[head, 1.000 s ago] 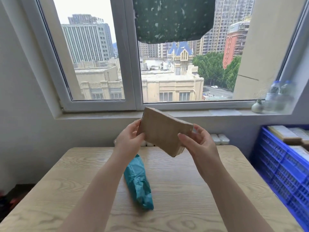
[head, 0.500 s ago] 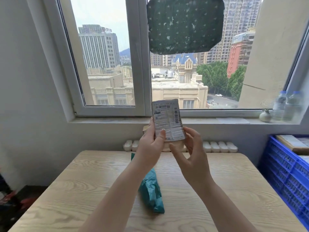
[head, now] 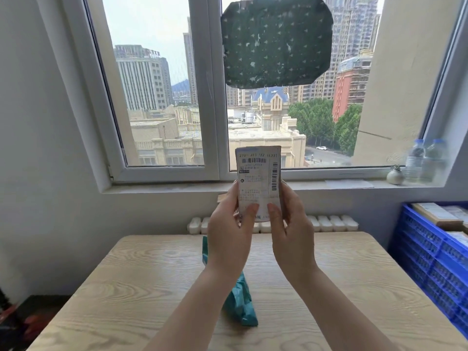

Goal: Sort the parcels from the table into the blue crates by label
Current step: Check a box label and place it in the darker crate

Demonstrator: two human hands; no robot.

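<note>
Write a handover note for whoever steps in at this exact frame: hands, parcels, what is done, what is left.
Left hand and right hand together hold the cardboard parcel upright above the table, its shipping label facing the camera.
The teal parcel lies on the table, untouched.
The blue crate on the right already holds several parcels.
Left: crate the held parcel by its label, then the teal one.

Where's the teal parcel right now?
In the head view the teal parcel lies on the wooden table near its middle, below the left hand, partly hidden by that forearm.
</note>
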